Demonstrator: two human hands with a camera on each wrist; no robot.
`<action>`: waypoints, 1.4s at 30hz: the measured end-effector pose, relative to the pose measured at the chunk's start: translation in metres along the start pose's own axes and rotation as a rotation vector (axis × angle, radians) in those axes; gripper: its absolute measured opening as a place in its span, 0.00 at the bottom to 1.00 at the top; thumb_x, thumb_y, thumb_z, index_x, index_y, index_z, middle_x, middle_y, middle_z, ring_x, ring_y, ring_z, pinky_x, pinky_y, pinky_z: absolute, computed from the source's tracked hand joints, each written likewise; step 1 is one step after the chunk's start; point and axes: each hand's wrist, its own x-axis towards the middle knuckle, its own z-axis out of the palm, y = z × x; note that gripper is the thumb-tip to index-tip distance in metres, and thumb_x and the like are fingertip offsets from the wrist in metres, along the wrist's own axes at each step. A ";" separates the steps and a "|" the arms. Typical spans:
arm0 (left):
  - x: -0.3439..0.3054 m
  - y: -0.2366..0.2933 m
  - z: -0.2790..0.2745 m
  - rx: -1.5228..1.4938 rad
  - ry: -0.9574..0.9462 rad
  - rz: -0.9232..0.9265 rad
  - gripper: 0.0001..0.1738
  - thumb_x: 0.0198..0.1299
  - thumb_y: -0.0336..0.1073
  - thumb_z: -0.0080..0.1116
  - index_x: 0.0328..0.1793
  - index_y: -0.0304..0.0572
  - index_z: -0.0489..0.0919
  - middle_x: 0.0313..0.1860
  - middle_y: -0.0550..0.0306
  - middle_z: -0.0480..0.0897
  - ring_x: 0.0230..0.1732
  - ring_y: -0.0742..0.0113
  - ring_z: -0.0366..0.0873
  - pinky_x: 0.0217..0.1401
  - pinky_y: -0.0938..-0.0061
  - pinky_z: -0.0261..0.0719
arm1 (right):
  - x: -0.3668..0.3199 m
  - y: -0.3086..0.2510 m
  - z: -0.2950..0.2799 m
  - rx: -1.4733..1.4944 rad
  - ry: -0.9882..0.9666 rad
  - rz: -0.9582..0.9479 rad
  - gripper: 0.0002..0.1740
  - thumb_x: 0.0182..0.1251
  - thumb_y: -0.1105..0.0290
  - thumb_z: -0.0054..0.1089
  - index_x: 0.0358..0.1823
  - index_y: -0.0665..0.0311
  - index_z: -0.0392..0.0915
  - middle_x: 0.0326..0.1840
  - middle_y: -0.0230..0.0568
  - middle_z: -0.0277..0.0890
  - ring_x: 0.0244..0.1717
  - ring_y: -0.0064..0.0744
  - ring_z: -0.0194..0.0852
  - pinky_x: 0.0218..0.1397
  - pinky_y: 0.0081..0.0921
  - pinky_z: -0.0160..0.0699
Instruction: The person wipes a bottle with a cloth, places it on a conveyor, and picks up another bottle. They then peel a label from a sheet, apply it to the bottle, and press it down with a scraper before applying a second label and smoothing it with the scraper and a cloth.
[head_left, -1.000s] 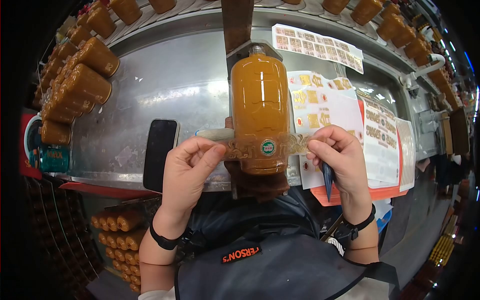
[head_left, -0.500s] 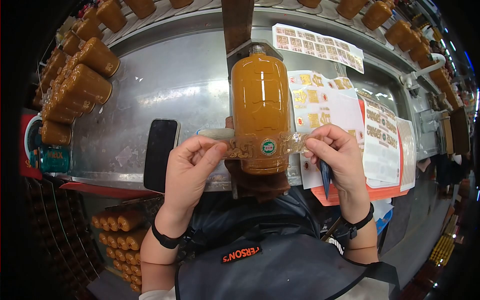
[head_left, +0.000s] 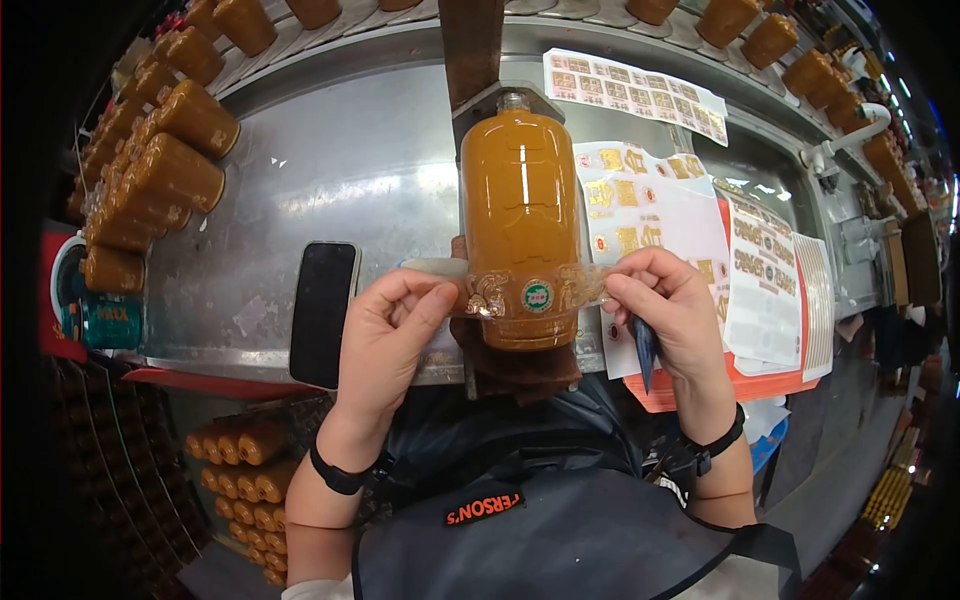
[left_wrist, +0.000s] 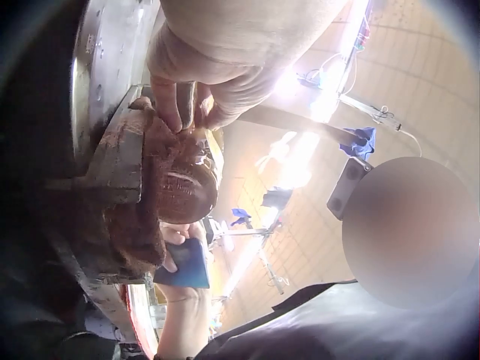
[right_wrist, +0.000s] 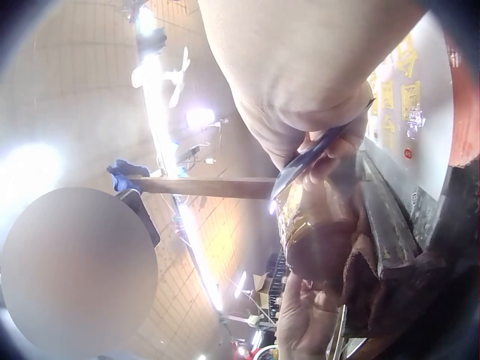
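Note:
A large amber bottle point(head_left: 520, 200) lies on a cradle, its neck pointing away from me. Across its lower end stretches a clear decal strip point(head_left: 487, 296) with gold ornament and a round green emblem. My left hand point(head_left: 385, 335) pinches the strip's left end between thumb and fingers. Its right end is pinched by my right hand point(head_left: 675, 315), which also keeps a dark blue flat scraper point(head_left: 643, 352) tucked in its fingers, seen again as a dark blade point(right_wrist: 307, 159) in the right wrist view. A brown cloth point(head_left: 520, 375) sits under the bottle's base.
A black phone point(head_left: 325, 315) lies left of the bottle. Decal sheets point(head_left: 765, 280) and red paper point(head_left: 660, 395) lie on the right. Rows of amber bottles point(head_left: 180, 165) stand on the left and along the back. A wooden beam point(head_left: 472, 45) runs beyond the neck.
Both hands have drawn slightly inward toward the bottle, still pinching the strip's ends. The emblem stays near the same spot on the bottle, which has not moved noticeably.

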 end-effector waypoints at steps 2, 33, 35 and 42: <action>0.001 0.000 -0.001 0.001 -0.022 -0.010 0.13 0.71 0.27 0.59 0.59 0.31 0.78 0.44 0.59 0.85 0.44 0.78 0.81 0.51 0.85 0.77 | 0.000 0.000 -0.001 0.013 -0.036 0.011 0.06 0.69 0.74 0.66 0.43 0.67 0.81 0.33 0.34 0.84 0.32 0.16 0.79 0.37 0.15 0.74; 0.017 0.004 0.028 0.591 -0.092 0.214 0.50 0.58 0.37 0.72 0.80 0.26 0.56 0.71 0.40 0.67 0.75 0.51 0.65 0.78 0.62 0.59 | 0.003 0.017 -0.002 0.116 -0.075 -0.044 0.06 0.68 0.72 0.68 0.42 0.66 0.84 0.35 0.31 0.84 0.34 0.14 0.78 0.40 0.14 0.76; 0.012 0.011 0.032 0.734 -0.101 0.256 0.55 0.55 0.39 0.75 0.81 0.25 0.53 0.70 0.38 0.67 0.73 0.49 0.66 0.77 0.61 0.60 | 0.003 0.017 -0.002 0.118 -0.090 -0.023 0.07 0.67 0.72 0.68 0.43 0.66 0.84 0.35 0.29 0.84 0.35 0.13 0.77 0.41 0.14 0.75; 0.004 0.025 0.049 1.253 -0.180 0.413 0.81 0.33 0.51 0.88 0.82 0.23 0.40 0.71 0.30 0.65 0.71 0.38 0.68 0.74 0.57 0.67 | 0.001 0.012 0.000 0.098 -0.098 -0.014 0.08 0.67 0.71 0.68 0.44 0.66 0.83 0.35 0.27 0.83 0.35 0.12 0.76 0.41 0.13 0.74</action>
